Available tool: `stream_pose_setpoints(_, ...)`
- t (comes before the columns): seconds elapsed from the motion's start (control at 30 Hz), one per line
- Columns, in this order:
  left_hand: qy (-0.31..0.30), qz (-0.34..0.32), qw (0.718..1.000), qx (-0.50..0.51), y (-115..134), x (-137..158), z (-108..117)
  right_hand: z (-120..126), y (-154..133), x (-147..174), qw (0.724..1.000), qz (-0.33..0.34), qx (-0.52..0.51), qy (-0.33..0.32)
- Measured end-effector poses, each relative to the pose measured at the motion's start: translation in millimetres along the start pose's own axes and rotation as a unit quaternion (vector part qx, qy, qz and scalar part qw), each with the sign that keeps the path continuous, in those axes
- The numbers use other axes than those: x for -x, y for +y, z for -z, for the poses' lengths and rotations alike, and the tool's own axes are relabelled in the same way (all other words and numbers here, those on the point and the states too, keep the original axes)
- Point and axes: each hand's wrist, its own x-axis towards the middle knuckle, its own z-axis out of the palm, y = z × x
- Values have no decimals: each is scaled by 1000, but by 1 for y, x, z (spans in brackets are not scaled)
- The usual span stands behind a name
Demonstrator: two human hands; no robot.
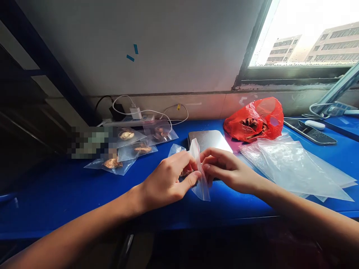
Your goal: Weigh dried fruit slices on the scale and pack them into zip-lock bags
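Observation:
A clear zip bag (202, 188) is held up between both hands at the front of the blue table, with its pale strip edge facing me. My left hand (172, 177) is closed, thumb and fingers pinching the bag's left side. On the other side my right hand (227, 169) pinches the bag's edge. Something brownish shows partly behind my left fingers; its kind is hidden. Just behind the hands lies a flat silver kitchen scale (209, 140), its front covered by them.
Left: several filled zip bags (112, 164) and a power strip (148, 118) with a white charger (135, 113). Right: a red plastic bag (235, 125) holding dried brown pieces, a stack of flat clear bags (303, 168), and a phone (311, 131). The blue table (70, 198) ends near my forearms.

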Motion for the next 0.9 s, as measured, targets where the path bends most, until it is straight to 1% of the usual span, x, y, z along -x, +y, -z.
stream_pose_setpoints(0.1,-27,9,999,40,-1,-1,1,-2,3,1,1000,9,-15,-21)
stream_pose_setpoints(0.2,-49,2,998,45,0,-1,4,-3,4,2,1000,6,-19,-16)
stream_pose_setpoints(0.33,-53,11,997,48,2,-3,5,-4,4,2,1000,15,-4,-11)
stream_pose_setpoints(0.43,-52,23,996,72,2,-4,5,-5,3,1,999,19,-5,-35)
stream_pose_setpoints(0.53,-64,19,993,98,3,-4,4,-6,4,2,997,35,13,-64)
stream_pose_setpoints(0.67,-55,26,993,100,3,-4,3,-8,3,4,993,64,90,-51)
stream_pose_setpoints(0.73,-55,18,994,93,2,-5,3,-8,2,6,987,72,137,-41)
stream_pose_setpoints(0.8,-54,-6,995,86,1,-5,2,-8,0,7,973,93,209,-30)
stream_pose_setpoints(0.9,-48,-42,996,68,-1,-6,0,-10,-1,8,941,129,313,-8)
